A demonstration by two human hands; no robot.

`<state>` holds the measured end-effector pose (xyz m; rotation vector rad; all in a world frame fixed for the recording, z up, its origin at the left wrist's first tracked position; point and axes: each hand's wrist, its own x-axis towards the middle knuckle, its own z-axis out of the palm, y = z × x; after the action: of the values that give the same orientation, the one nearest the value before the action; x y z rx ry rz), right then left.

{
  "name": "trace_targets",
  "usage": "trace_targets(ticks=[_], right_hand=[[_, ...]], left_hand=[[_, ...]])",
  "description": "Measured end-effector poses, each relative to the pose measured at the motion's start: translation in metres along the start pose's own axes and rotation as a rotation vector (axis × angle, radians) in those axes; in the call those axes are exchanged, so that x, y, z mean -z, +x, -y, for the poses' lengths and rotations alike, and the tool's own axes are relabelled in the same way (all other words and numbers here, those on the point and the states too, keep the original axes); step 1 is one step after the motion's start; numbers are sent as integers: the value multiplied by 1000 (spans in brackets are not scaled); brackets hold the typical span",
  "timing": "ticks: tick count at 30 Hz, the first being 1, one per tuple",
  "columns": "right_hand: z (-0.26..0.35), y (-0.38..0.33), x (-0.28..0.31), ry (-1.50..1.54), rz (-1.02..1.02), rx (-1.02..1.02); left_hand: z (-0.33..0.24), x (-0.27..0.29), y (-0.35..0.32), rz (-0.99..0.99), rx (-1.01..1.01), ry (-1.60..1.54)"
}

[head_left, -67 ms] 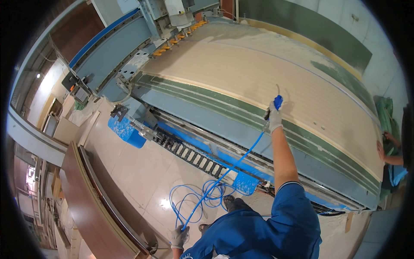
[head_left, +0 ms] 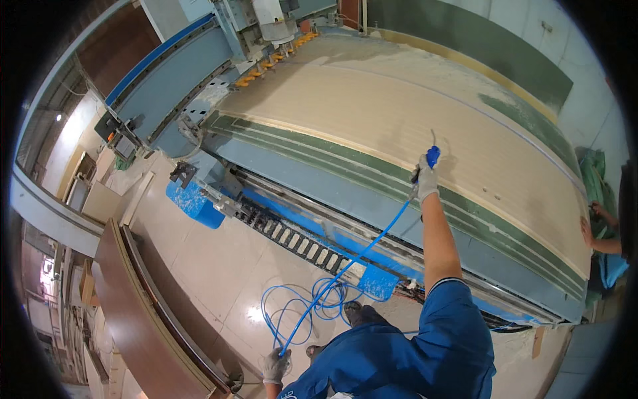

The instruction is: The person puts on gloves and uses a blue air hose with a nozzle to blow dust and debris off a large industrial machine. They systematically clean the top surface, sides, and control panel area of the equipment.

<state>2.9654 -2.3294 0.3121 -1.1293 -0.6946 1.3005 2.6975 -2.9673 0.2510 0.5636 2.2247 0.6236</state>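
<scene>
In my gloved right hand (head_left: pixel 426 178) is a blue air blow gun (head_left: pixel 433 156), its thin bent nozzle reaching out over a wide beige board (head_left: pixel 372 113). A blue air hose (head_left: pixel 359 256) runs from the gun's handle down to my left hand (head_left: pixel 275 364), also gloved, whose fingers are closed around it low in the view. The board lies on the green-and-grey bed of a large cutting machine (head_left: pixel 319 163). Pale dust covers parts of the board and the bed's far side.
The machine's gantry with its spindle head (head_left: pixel 276 26) stands at the far left. Loops of hose lie on the tiled floor (head_left: pixel 199 266) by my feet. Brown panels (head_left: pixel 143 319) lean at the lower left. Another person's hands (head_left: pixel 591 229) are at the board's right end.
My right hand has shifted slightly to the right with the blow gun. My left hand stays nearly where it was on the hose.
</scene>
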Motion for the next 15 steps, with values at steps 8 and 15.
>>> trace_targets(ticks=[8, 15], right_hand=[[13, 1, 28, -120, 51, 0], [-51, -90, -12, -558, 350, -192]], left_hand=[[-8, -2, -18, 38, 82, 20], [17, -6, -6, 54, 138, 135]])
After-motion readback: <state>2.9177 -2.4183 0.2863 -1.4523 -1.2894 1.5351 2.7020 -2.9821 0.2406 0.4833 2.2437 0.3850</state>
